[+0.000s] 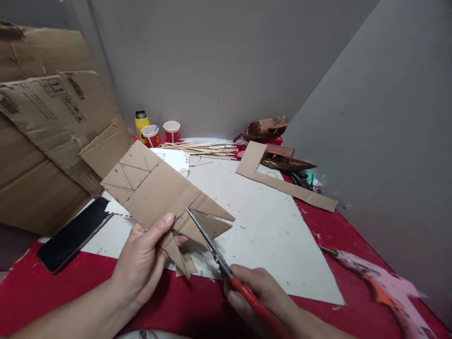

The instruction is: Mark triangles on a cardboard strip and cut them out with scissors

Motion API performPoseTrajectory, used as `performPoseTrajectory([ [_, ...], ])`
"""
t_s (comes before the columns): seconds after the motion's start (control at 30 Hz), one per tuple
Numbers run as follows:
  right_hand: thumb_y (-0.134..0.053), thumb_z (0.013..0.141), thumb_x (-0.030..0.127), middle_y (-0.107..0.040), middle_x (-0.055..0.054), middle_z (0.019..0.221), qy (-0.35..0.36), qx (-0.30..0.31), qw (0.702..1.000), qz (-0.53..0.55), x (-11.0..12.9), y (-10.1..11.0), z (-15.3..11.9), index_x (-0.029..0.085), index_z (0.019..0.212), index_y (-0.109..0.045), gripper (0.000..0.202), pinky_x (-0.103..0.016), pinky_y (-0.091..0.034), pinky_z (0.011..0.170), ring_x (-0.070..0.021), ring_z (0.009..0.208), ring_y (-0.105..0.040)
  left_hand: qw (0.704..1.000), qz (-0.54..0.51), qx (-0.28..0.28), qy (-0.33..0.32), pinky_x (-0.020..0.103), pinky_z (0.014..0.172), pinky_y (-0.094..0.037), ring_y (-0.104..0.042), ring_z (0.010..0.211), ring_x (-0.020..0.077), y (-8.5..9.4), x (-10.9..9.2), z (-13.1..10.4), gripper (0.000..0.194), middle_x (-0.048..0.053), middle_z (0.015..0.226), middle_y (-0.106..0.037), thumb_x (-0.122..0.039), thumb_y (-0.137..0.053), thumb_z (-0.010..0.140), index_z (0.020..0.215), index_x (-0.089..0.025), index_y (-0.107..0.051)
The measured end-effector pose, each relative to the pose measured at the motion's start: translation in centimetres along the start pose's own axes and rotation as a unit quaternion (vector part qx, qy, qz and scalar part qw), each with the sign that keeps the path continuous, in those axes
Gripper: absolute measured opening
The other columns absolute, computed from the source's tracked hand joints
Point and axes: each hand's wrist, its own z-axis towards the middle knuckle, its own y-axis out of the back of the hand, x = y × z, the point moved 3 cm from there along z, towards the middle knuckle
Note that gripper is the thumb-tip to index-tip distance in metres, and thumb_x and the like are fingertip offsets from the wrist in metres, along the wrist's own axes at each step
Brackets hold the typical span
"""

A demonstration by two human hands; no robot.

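Note:
A brown cardboard piece (158, 188) with pencil-drawn triangles at its upper left end is held up over the white sheet. My left hand (146, 256) grips its lower edge, thumb on top and fingers beneath. Pointed strips are cut into its right end. My right hand (257, 294) is closed round the red handles of the scissors (219, 259), whose blades lie along a cut between two of the points, tip near the inner end of that cut. Whether the blades are fully closed is hard to tell.
Big cardboard sheets (45, 127) lean at the left beside a black phone (74, 235). Cups (172, 132), a yellow bottle (141, 125) and wooden sticks (208, 149) are at the back. An L-shaped cardboard strip (278, 183), brown models (282, 157) and a pink glue gun (377, 282) lie right.

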Motion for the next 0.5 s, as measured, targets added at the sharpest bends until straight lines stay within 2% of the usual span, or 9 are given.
performPoseTrajectory([
  [0.27,-0.048,0.098,0.053,-0.029,0.008,0.061,0.03,-0.024,0.996,-0.076,1.1,0.4,-0.2,0.022,0.073,-0.039,0.041,-0.024,-0.023,0.048,-0.0092,0.053,-0.024,0.998,-0.013,-0.006,0.058,0.025,0.05,-0.06,-0.067,0.05,0.0152,0.1,0.1,-0.4,0.024,0.001,0.067,-0.073,-0.019,-0.09,0.064,0.082,-0.014,-0.074],
  [0.37,-0.05,0.097,0.046,-0.031,0.008,0.061,0.037,-0.03,0.994,-0.098,1.3,1.0,-0.2,0.022,0.074,-0.04,0.035,-0.024,-0.024,0.048,-0.0094,0.053,-0.025,0.997,-0.017,0.009,0.073,0.026,0.058,-0.062,-0.068,0.054,0.0144,0.3,0.2,-0.3,0.023,0.0,0.071,-0.075,-0.02,-0.09,0.065,0.081,-0.016,-0.075],
  [0.43,-0.05,0.098,0.044,-0.034,0.008,0.062,0.032,-0.018,0.994,-0.101,1.3,1.8,-0.3,0.022,0.075,-0.041,0.033,-0.023,-0.026,0.048,-0.0098,0.054,-0.027,0.99,0.019,0.076,0.113,0.027,0.067,-0.062,-0.072,0.063,0.0161,0.2,0.4,0.0,0.021,0.004,0.076,-0.077,-0.028,-0.087,0.07,0.082,-0.015,-0.076],
  [0.5,-0.049,0.099,0.045,-0.038,0.007,0.063,0.021,-0.013,0.993,-0.115,1.4,3.2,-0.6,0.022,0.075,-0.042,0.033,-0.023,-0.029,0.05,-0.0106,0.056,-0.03,0.954,0.114,0.199,0.192,0.027,0.068,-0.06,-0.074,0.069,0.0193,0.2,0.8,0.1,0.032,0.011,0.075,-0.077,-0.043,-0.079,0.079,0.08,-0.012,-0.076],
])
